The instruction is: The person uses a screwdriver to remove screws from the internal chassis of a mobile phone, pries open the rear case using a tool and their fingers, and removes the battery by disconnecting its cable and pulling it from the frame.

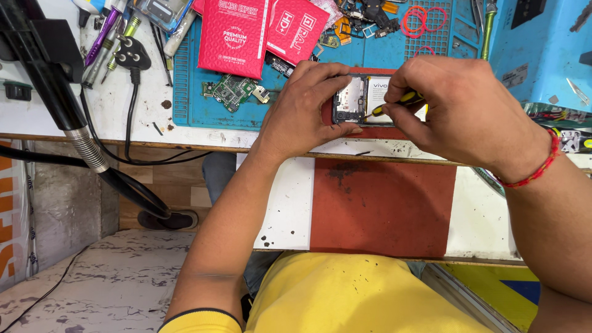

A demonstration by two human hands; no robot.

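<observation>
Gripping from both sides, the left hand (pixel 305 108) is clamping the opened phone (pixel 361 100) at upper centre of the frame, thumb under its lower edge, fingers over the top. Right hand (pixel 459 111) is pinching a small yellow-handled screwdriver (pixel 388 106), its tip pressing into the phone's exposed interior. Phone is lying on a red mat (pixel 382 203) on the surface; a green circuit board (pixel 233 91) is sitting on the blue mat (pixel 185 92), upper left.
</observation>
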